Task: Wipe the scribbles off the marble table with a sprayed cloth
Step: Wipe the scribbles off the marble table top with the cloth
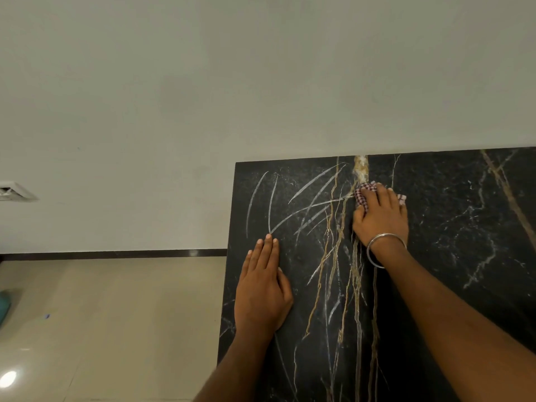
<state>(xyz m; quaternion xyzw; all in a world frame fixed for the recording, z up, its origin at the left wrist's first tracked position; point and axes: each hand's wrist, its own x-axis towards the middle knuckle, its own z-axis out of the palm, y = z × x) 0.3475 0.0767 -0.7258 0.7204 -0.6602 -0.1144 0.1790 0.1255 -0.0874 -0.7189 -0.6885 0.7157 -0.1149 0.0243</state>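
We saw the scribbles [304, 204] as pale curved strokes across the upper left part of the black marble surface [464, 227], in the right half of the frame, crossing its gold veins. Just right of them, near the far edge of the surface, lay the cloth [362, 195], a red-and-white checked wad pressed flat under the right hand [380, 219]. That hand's fingers [383, 195] were curled down over the cloth, gripping it against the marble, and a metal bangle [384, 249] circled the wrist. The left hand [262, 288] lay flat lower on the surface, fingers straight and together, holding nothing, its fingertips touching the lower end of one stroke. Beyond the surface stood a pale wall [203, 82], and a glossy tiled floor [116, 314] filled the lower left.
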